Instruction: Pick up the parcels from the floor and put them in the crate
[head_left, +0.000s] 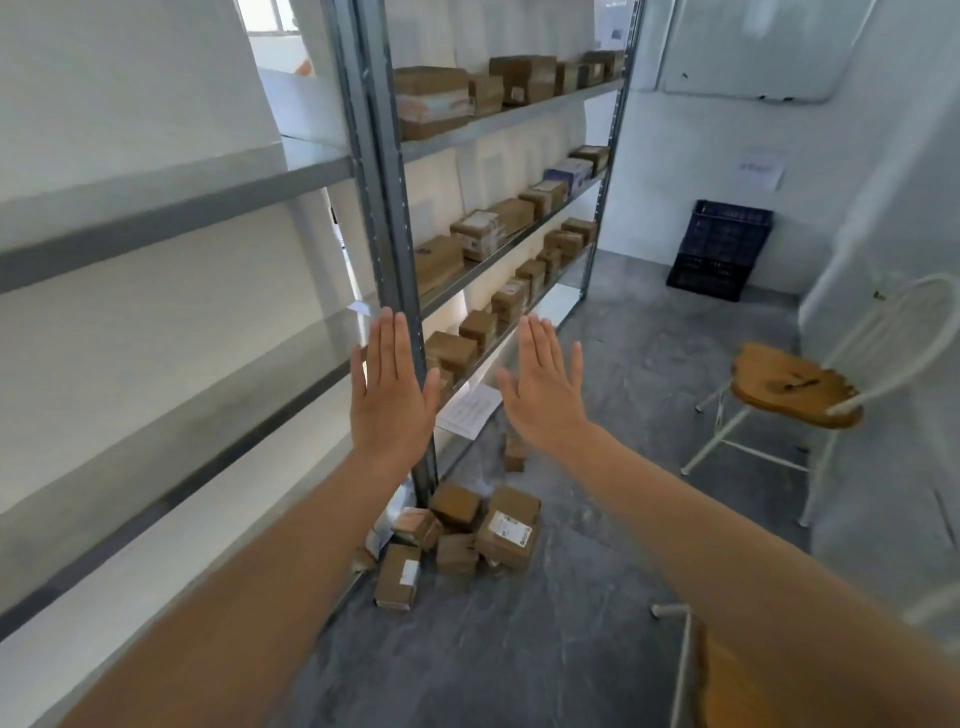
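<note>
Both my hands are raised flat in front of me, fingers straight and together, left hand (390, 387) and right hand (545, 387) holding nothing. The small brown cardboard parcels (467, 535) lie in a loose heap on the grey floor below my hands, against the foot of the grey metal shelving rack (387, 218). The dark blue slatted plastic crate (719, 249) leans against the white wall well beyond my right hand. Grabbing several parcels from that jumble could spill them, and the crate, tilted as it is, may tip when loaded.
</note>
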